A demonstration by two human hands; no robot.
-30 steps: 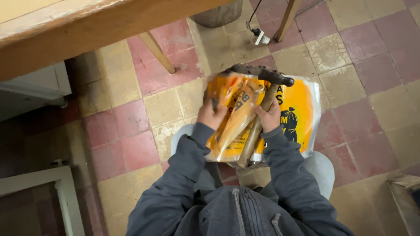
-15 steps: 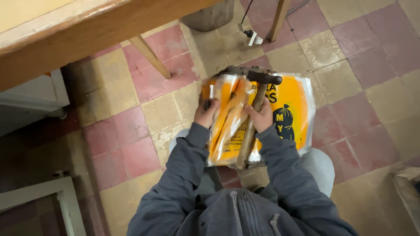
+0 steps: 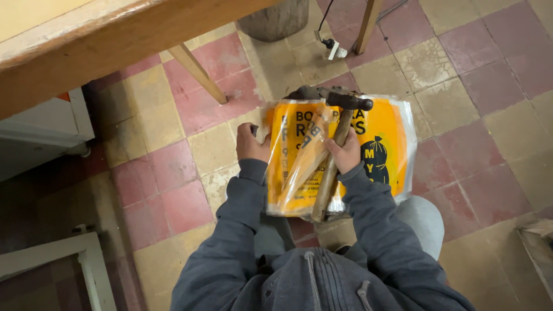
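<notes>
Centre frame, over the lap: left hand (image 3: 251, 144) grips the left edge of an orange plastic bag pack (image 3: 380, 144); right hand (image 3: 345, 154) grasps a wooden-handled hammer (image 3: 334, 167) against it. Wooden table (image 3: 86, 52) upper left, tiled floor (image 3: 173, 190) below.

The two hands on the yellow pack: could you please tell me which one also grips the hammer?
The right hand does: it wraps the hammer by its wooden handle against the yellow pack. The left hand holds only the pack's edge.
</notes>
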